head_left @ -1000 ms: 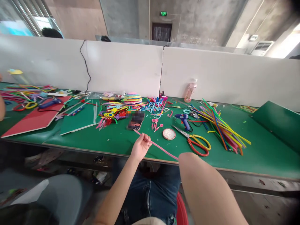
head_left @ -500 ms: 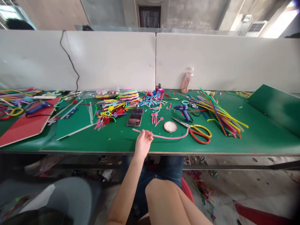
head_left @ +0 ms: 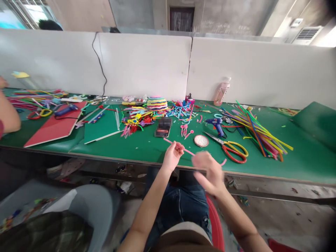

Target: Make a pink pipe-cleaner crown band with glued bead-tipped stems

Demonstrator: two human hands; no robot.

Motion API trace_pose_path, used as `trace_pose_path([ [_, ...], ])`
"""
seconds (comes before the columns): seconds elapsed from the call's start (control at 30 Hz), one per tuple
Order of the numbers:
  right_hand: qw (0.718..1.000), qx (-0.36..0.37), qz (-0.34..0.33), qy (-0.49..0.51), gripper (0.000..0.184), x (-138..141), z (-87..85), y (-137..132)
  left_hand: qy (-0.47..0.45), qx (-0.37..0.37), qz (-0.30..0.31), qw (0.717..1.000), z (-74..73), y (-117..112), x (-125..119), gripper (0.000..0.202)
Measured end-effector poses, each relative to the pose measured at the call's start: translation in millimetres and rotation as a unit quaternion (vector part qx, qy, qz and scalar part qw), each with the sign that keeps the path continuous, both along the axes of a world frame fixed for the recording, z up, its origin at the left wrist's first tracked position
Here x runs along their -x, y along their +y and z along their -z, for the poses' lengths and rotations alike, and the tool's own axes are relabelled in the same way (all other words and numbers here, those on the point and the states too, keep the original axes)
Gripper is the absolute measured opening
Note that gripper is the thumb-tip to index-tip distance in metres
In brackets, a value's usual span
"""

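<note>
Along the near edge of the green table [head_left: 301, 168], at about its middle, the person is working with both hands. Toward the left end, a red board [head_left: 56, 126] and a green board [head_left: 102, 126] are lying side by side. A loose bundle of coloured pipe cleaners [head_left: 259, 131] is fanning out toward the right end.

The left hand [head_left: 172, 156] is hovering just over the near edge, pinching a pink pipe cleaner [head_left: 187, 151] between thumb and fingertips. The right hand [head_left: 210, 171] is hanging just off the edge beside it. It is blurred, so I cannot tell whether it is gripping anything.

The pink pipe cleaner is running slantwise from above the left hand toward the right hand, its curled end showing just past that hand. Red-and-yellow scissors [head_left: 231, 148] are lying just right of it, a blue glue gun [head_left: 216, 124] is sitting farther back, and a small round dish [head_left: 201, 140] is resting near the pipe cleaner.
</note>
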State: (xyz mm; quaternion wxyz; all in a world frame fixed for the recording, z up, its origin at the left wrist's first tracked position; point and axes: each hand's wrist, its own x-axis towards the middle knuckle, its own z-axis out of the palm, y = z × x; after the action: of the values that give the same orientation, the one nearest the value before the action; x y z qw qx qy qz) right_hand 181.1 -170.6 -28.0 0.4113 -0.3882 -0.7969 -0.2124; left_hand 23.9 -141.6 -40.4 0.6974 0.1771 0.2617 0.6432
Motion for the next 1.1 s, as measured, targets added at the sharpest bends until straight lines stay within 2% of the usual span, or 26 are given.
trace_pose_path([
  [0.1,0.995,0.097,-0.030,0.008,0.023,-4.2,13.3,2.7,0.008,-0.007,0.001,1.000,1.7,-0.2,-0.4,0.031],
  [0.2,0.977,0.201,-0.066,0.020,0.025,-14.1,23.4,5.8,0.013,-0.012,0.006,1.000,3.0,0.3,1.3,0.030],
  [0.33,0.972,0.222,-0.082,0.004,0.024,-27.2,20.6,8.4,0.076,-0.035,0.057,0.995,1.6,-1.0,17.4,0.028],
  [0.43,0.968,0.231,-0.094,-0.033,0.026,-37.8,14.1,12.1,0.207,-0.061,0.139,0.966,-1.3,-4.9,41.1,0.025],
  [0.47,0.966,0.235,-0.097,-0.050,0.026,-41.5,12.7,13.3,0.248,-0.070,0.141,0.956,-2.0,-6.6,49.8,0.024],
  [0.53,0.960,0.245,-0.104,-0.084,0.027,-48.5,11.1,15.1,0.324,-0.084,0.124,0.934,-2.6,-10.1,66.7,0.018],
  [0.67,0.950,0.260,-0.111,-0.133,0.029,-59.4,7.0,18.3,0.435,-0.086,0.037,0.896,-1.7,-15.5,95.9,0.011],
  [0.73,0.949,0.259,-0.104,-0.145,0.029,-63.4,2.0,23.2,0.465,-0.082,0.004,0.881,-1.4,-16.6,108.8,0.016],
  [0.83,0.963,0.245,-0.054,-0.098,0.027,-67.2,-7.7,40.3,0.472,-0.074,-0.047,0.877,-0.8,-16.4,127.4,0.024],
  [0.87,0.965,0.249,-0.033,-0.075,0.035,-67.7,-10.6,49.0,0.470,-0.069,-0.061,0.878,-0.5,-16.0,133.5,0.027],
  [0.9,0.963,0.264,-0.018,-0.060,0.052,-67.7,-12.9,58.7,0.471,-0.064,-0.069,0.877,0.0,-15.6,139.4,0.029],
  [0.97,0.943,0.324,0.000,-0.071,0.086,-66.2,-15.6,79.7,0.488,-0.057,-0.068,0.868,1.4,-15.0,150.1,0.033],
  [1.0,0.929,0.359,0.000,-0.087,0.095,-64.6,-16.0,89.9,0.498,-0.056,-0.064,0.863,2.1,-14.8,154.8,0.034],
  [1.03,0.915,0.389,-0.003,-0.104,0.099,-62.6,-15.9,99.1,0.506,-0.055,-0.058,0.859,2.8,-14.9,158.7,0.035],
  [1.1,0.897,0.423,-0.011,-0.128,0.096,-57.9,-14.8,113.3,0.515,-0.055,-0.044,0.854,3.7,-15.4,164.0,0.035],
])
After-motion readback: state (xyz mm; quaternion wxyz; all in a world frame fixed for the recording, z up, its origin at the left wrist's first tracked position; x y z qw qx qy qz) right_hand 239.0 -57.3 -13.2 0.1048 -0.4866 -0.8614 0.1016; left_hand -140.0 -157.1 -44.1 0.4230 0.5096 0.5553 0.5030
